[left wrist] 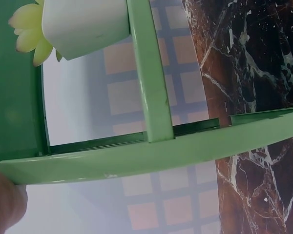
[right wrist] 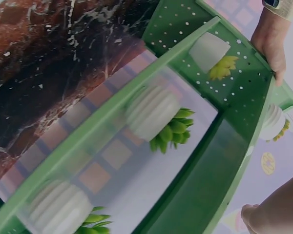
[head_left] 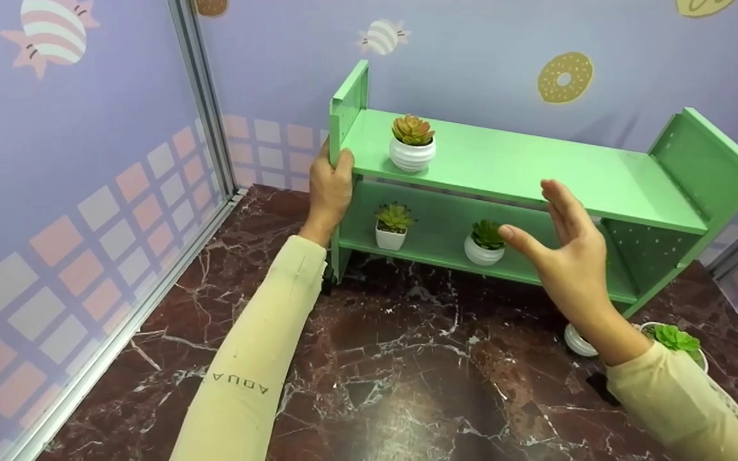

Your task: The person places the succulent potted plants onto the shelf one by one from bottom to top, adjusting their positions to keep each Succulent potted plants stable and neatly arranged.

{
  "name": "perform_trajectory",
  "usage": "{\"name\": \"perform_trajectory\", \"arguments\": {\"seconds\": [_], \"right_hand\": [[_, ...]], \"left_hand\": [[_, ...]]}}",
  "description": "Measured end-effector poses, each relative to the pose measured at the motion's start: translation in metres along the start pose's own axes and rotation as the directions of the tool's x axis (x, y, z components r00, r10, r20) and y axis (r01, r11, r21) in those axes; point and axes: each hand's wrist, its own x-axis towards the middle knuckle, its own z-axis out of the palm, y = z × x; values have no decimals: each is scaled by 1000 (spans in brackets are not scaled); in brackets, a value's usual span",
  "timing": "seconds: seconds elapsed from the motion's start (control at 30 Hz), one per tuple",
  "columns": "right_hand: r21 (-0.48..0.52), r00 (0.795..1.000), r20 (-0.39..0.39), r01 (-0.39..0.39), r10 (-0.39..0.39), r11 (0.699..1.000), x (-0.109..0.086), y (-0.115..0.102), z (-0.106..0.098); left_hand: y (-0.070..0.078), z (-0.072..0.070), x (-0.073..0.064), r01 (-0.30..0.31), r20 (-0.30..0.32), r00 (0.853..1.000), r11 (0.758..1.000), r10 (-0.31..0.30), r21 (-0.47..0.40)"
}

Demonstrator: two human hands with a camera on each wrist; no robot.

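My left hand point(head_left: 332, 189) grips the left side panel of a green two-tier shelf point(head_left: 535, 160); part of that hand also shows at the lower left of the left wrist view. My right hand point(head_left: 571, 262) is held in front of the shelf, thumb spread from extended fingers, nothing in it. On the top tier stands a red-tipped succulent in a ribbed white pot point(head_left: 412, 153). Below it are a succulent in a square white pot point(head_left: 391, 237) and a green one in a round white pot point(head_left: 484, 250). Another ribbed pot point(right wrist: 58, 209) on this tier is hidden behind my right hand in the head view.
Two more white pots stand on the dark marbled surface point(head_left: 394, 371) by my right forearm: one partly covered point(head_left: 579, 340), one with a bright green plant point(head_left: 676, 338). Purple patterned walls point(head_left: 471, 64) rise behind and left of the shelf.
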Motion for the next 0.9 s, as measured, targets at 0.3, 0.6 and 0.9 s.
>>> {"name": "perform_trajectory", "arguments": {"seconds": [0.3, 0.6, 0.9], "right_hand": [[56, 995, -89, -30, 35, 998, -25, 17, -26], [2, 990, -128, -65, 65, 998, -43, 34, -46], [65, 978, -177, -100, 110, 993, -55, 46, -57]], "left_hand": [[2, 2, -2, -3, 5, 1000, 1000, 3, 4], [3, -1, 0, 4, 3, 1000, 1000, -4, 24], [1, -2, 1, -3, 1, 1000, 999, 3, 36]]}}
